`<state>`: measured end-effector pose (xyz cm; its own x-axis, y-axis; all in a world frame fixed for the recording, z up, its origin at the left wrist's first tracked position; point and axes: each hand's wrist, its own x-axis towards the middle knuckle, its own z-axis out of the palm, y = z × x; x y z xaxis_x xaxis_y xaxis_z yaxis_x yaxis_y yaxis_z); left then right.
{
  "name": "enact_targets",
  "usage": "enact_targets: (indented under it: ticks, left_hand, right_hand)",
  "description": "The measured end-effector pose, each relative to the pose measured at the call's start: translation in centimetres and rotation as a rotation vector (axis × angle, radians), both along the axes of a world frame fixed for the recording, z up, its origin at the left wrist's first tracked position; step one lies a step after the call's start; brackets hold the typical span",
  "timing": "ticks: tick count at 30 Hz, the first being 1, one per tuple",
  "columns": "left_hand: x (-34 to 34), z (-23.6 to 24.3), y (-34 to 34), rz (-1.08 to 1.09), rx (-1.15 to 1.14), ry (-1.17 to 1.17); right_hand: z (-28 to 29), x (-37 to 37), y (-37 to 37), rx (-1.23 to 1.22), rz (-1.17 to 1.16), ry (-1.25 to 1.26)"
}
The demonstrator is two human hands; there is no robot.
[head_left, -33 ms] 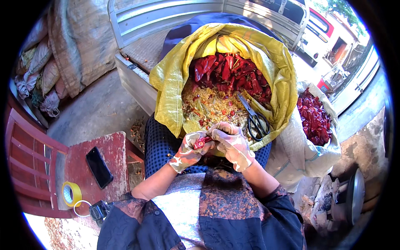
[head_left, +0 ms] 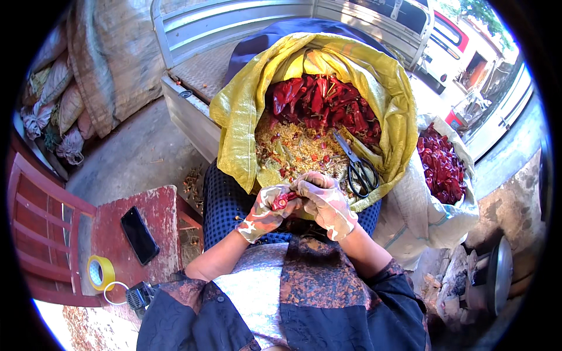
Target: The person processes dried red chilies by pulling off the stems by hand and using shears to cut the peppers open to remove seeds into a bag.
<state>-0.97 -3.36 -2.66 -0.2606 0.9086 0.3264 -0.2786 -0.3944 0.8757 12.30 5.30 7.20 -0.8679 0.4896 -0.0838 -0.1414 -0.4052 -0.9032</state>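
Note:
Both my hands wear camouflage-patterned gloves and meet in front of my lap, at the near rim of a yellow woven sack (head_left: 237,131). My left hand (head_left: 264,212) is closed around a dried red chili pepper (head_left: 283,202), whose cut-looking end faces up. Against it, my right hand (head_left: 329,205) has its fingers pressed together in a pinch; whatever they grip is hidden. Inside the sack, dried red chili peppers (head_left: 319,99) are heaped at the back, with loose pale yellow seeds (head_left: 293,140) in front. Black-handled scissors (head_left: 358,169) lie on the sack's right side.
A white sack (head_left: 410,219) of red chili pieces (head_left: 440,164) stands at the right. On a worn red chair (head_left: 167,234) at my left are a black phone (head_left: 139,235) and a yellow tape roll (head_left: 102,272). A metal truck bed (head_left: 193,114) is behind the yellow sack.

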Motion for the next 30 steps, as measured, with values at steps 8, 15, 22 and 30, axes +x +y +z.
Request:
enact_targets:
  ticks: [8,15,22,30]
  left_hand:
    - [-1.1,-0.2,0.3,0.085,-0.046,-0.064]
    - [-1.1,0.8,-0.1,0.178,-0.046,-0.234]
    - [-1.9,3.1,-0.5,0.082,-0.066,-0.409]
    - [-2.7,0.8,0.4,0.013,-0.067,-0.626]
  right_hand:
    - [-0.5,-0.8,2.1,0.082,-0.072,-0.083]
    - [-1.1,-3.8,8.8,1.124,-0.053,-0.436]
    - [0.5,-14.0,7.9,1.632,-0.278,-0.857]
    - [0.9,-7.4,10.3,1.184,-0.223,-0.678]
